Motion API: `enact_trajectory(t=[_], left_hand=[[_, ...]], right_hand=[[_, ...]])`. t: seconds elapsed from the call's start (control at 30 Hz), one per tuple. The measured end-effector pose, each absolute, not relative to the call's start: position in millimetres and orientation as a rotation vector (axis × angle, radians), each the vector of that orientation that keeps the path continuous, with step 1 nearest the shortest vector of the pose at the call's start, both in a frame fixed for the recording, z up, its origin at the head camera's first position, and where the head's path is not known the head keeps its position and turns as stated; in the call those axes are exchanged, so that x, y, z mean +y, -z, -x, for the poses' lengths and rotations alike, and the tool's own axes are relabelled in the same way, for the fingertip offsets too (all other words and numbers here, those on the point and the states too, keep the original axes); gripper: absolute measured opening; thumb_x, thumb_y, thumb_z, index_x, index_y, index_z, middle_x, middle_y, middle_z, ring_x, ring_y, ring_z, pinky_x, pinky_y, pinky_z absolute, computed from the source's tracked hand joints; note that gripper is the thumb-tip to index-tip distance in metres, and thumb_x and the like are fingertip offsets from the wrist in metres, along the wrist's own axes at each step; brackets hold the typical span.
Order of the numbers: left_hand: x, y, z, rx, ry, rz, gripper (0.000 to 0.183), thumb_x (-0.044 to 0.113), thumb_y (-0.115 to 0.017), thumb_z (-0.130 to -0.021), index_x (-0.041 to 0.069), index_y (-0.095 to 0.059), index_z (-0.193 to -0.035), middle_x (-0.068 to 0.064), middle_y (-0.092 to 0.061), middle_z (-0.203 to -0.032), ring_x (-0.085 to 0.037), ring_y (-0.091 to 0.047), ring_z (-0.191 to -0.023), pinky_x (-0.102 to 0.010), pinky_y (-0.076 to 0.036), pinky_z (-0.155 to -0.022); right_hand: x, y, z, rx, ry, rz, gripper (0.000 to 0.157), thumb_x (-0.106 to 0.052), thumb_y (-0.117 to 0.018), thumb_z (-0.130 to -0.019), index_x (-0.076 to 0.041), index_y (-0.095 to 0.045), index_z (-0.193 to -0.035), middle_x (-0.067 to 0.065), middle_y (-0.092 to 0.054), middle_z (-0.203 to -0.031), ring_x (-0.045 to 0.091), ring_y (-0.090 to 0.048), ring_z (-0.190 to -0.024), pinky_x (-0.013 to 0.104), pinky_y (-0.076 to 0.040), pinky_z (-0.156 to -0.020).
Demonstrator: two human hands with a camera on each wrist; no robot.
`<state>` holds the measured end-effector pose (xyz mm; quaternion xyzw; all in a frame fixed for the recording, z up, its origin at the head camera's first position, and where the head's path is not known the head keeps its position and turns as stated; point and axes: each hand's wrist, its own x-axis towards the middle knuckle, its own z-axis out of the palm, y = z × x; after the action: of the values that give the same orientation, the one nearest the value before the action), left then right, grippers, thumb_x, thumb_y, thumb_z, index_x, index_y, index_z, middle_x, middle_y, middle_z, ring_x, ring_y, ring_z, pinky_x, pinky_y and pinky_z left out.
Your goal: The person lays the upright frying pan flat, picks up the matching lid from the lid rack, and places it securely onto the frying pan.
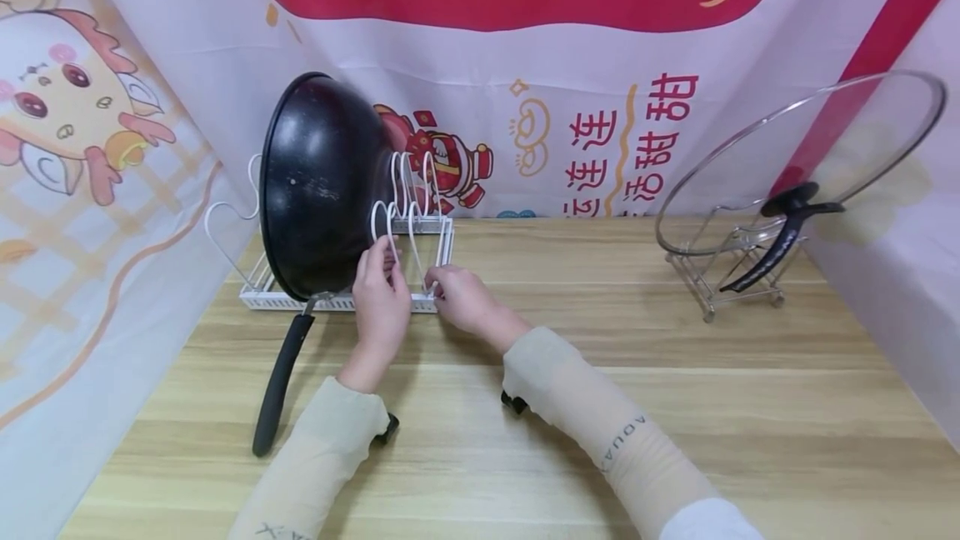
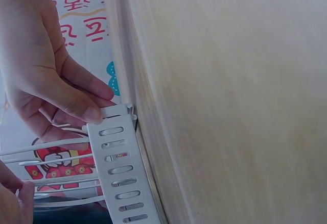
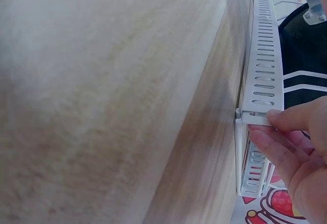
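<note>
A black wok point(image 1: 322, 190) leans on its side among the wire dividers of a white pan rack point(image 1: 281, 301), its dark handle point(image 1: 281, 390) pointing forward. My left hand point(image 1: 381, 298) pinches a white wire divider point(image 1: 412, 244) right of the wok. At the rack's front right end, my right hand point(image 1: 468, 298) pinches the end of the slotted rail point(image 3: 264, 71) between thumb and fingers. The left wrist view shows my right hand point(image 2: 51, 71) on that rail end, with part of my left hand point(image 2: 13, 198) by the wires.
A glass lid point(image 1: 795, 157) with a black knob stands tilted in a small metal wire stand point(image 1: 705, 282) at the right. Printed cloth point(image 1: 585, 48) hangs behind and at both sides of the wooden table point(image 1: 585, 290).
</note>
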<state>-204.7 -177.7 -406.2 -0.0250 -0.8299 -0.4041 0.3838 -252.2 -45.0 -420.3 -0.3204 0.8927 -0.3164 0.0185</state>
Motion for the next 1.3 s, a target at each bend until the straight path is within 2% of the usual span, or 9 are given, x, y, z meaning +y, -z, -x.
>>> enact_trajectory(t=[0.67, 1.3], left_hand=[[-178.3, 405.5, 204.6, -2.125, 1.032, 0.059, 0.034, -0.015, -0.057, -0.095, -0.008, -0.060, -0.128, -0.023, -0.062, -0.112, -0.035, -0.066, -0.101, -0.043, -0.057, -0.088], [-178.5, 403.8, 203.9, -2.129, 1.040, 0.057, 0.033, -0.015, -0.056, -0.096, -0.008, -0.060, -0.128, -0.024, -0.062, -0.111, -0.035, -0.067, -0.100, -0.043, -0.057, -0.088]], right_hand=[[-46.6, 421.2, 252.8, 2.769, 0.990, 0.969, 0.026, 0.012, -0.069, -0.087, -0.003, -0.070, -0.109, 0.011, -0.070, -0.103, 0.020, -0.068, -0.093, 0.025, -0.056, -0.083], [-46.6, 420.8, 253.3, 2.784, 0.932, 0.977, 0.030, 0.008, -0.069, -0.090, -0.002, -0.073, -0.117, 0.013, -0.070, -0.108, 0.022, -0.068, -0.095, 0.028, -0.056, -0.086]])
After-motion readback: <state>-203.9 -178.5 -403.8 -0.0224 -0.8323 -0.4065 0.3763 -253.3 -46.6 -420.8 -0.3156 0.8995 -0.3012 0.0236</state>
